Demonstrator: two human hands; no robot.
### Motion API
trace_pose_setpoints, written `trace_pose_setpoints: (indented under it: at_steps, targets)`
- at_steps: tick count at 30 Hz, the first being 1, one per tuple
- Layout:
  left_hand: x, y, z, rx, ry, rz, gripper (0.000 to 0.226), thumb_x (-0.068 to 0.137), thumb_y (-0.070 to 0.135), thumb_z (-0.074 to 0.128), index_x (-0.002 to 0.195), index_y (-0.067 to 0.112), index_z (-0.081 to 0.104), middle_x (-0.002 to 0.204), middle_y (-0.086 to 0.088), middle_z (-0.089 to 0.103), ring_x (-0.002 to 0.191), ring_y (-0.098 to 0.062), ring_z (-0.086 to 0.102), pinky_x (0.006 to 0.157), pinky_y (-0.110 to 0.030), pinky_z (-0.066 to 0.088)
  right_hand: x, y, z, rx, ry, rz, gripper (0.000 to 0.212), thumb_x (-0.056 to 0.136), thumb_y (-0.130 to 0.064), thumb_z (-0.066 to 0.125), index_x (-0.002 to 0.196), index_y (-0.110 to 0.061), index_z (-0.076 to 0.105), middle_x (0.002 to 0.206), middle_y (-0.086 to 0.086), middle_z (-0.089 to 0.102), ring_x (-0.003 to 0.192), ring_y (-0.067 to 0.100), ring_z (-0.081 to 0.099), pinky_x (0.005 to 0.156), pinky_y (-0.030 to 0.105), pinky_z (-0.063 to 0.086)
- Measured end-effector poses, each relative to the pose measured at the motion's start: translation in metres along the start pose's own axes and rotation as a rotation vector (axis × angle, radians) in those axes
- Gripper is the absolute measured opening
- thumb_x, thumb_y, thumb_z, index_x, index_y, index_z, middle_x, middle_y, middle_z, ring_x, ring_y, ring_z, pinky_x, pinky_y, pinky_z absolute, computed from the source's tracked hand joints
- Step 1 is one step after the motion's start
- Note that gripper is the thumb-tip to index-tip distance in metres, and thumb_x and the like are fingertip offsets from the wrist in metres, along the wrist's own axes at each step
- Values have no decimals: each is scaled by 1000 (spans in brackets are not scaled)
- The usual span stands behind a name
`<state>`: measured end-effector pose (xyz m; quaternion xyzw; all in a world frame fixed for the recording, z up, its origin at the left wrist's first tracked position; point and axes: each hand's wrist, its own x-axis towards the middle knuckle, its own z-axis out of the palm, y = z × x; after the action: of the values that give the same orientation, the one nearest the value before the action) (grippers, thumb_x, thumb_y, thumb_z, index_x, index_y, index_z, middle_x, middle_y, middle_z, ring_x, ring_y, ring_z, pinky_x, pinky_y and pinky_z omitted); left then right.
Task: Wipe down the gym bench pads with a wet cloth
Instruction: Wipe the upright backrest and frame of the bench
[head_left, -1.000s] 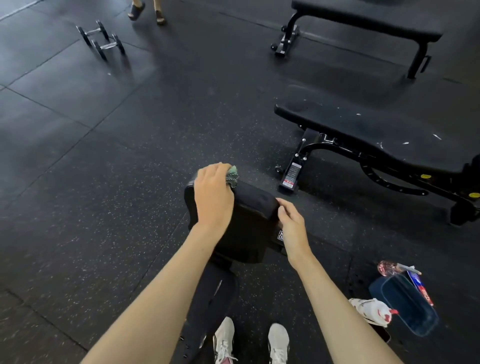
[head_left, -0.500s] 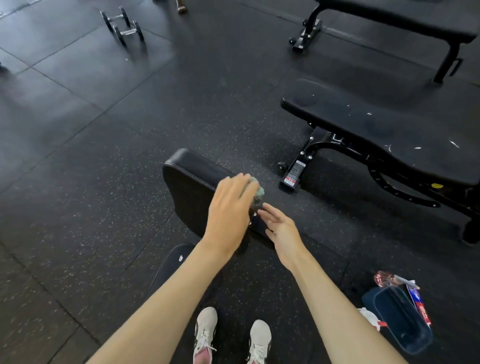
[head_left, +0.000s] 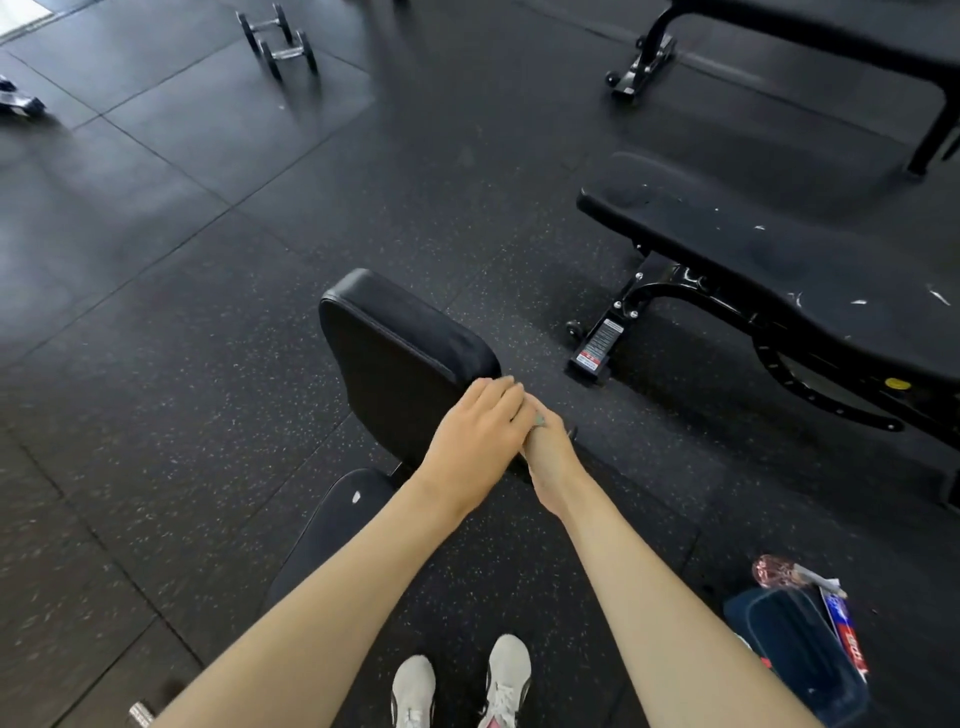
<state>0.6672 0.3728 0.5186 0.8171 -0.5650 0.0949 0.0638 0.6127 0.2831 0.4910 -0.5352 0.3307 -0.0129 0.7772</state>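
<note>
Pad (head_left: 395, 353) stands upright, mostly uncovered: L hand (head_left: 478, 436), fingers bent over the cloth (head_left: 540, 419), has swept from pad's top to its lower-right edge, meeting R hand (head_left: 553, 462), grip can't be told. Pass likely done; seat (head_left: 337, 519) next.

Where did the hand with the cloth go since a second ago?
The left hand slid the green cloth from the top of the upright bench pad across to its right edge and partly down that side. It now overlaps the right hand, which stayed by that edge. The pad itself stayed put.
</note>
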Motion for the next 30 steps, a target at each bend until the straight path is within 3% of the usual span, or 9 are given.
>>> trace_pose_setpoints:
  at_steps: [4, 6, 12, 15, 17, 19, 21, 25, 30]
  targets:
    - [16, -21, -35, -87, 306, -242, 32, 87, 10, 42, 104, 1, 68, 112, -14, 66, 113, -31, 59, 98, -34, 39, 7, -5, -2, -145, 64, -37, 60, 89, 19, 26, 125, -18, 58, 120, -9, 58, 118, 3, 49, 89, 12, 38]
    - [21, -30, -36, -100, 336, -326, 34, 86, 11, 38, 101, 2, 68, 109, -13, 67, 111, -32, 60, 94, -37, 44, 9, -2, -1, -169, 68, -34, 64, 85, 23, 25, 121, -18, 60, 115, -10, 60, 112, 0, 51, 88, 11, 37]
    - [6, -16, -1, -20, 213, -98, 22, 81, 6, 57, 99, 2, 69, 108, -14, 66, 110, -31, 59, 94, -38, 46, 11, 8, 0, -91, 82, -108, 45, 91, 15, 33, 119, -7, 61, 113, 6, 66, 109, 19, 61, 102, 37, 47]
    - [-3, -8, 6, -13, 82, 45, 24, 70, 2, 73, 94, 6, 69, 100, -10, 67, 103, -28, 61, 91, -39, 49, 6, 13, -2, 26, 25, -109, 36, 98, 2, 36, 125, -8, 58, 115, 7, 67, 109, 17, 63, 95, 34, 51]
    - [-5, -7, -2, -50, 131, 68, 19, 76, 3, 63, 94, 6, 68, 98, -9, 66, 100, -27, 62, 88, -38, 48, 6, 17, -4, 74, 8, -74, 42, 96, 7, 35, 130, -8, 54, 120, 7, 64, 119, 21, 58, 100, 36, 47]
    - [2, -12, -19, -107, 280, -28, 26, 84, 9, 45, 97, 4, 68, 101, -10, 66, 100, -26, 61, 90, -35, 44, 8, 21, -6, 55, 12, -53, 59, 87, 22, 32, 133, -10, 52, 130, 7, 59, 127, 24, 51, 109, 41, 40]
    - [13, -22, -28, -67, 377, -159, 30, 85, 11, 43, 100, 4, 68, 104, -11, 66, 102, -27, 60, 92, -33, 39, 8, 23, -4, 15, 16, -54, 72, 81, 28, 30, 135, -14, 51, 137, 5, 55, 130, 19, 48, 112, 41, 36]
    - [14, -18, 0, 122, 242, -185, 23, 77, 4, 69, 100, 3, 67, 108, -14, 64, 109, -33, 58, 91, -42, 48, 8, 28, -7, -104, -20, -87, 73, 84, 24, 31, 145, -15, 40, 144, 2, 49, 135, 17, 43, 114, 40, 34]
    - [-12, -1, 30, 381, 4, 25, 30, 81, 20, 65, 109, 8, 66, 117, -12, 63, 117, -29, 54, 101, -40, 42, -3, 38, -8, -199, -92, -146, 49, 100, -4, 35, 145, -22, 38, 131, -2, 57, 123, 12, 53, 105, 37, 45]
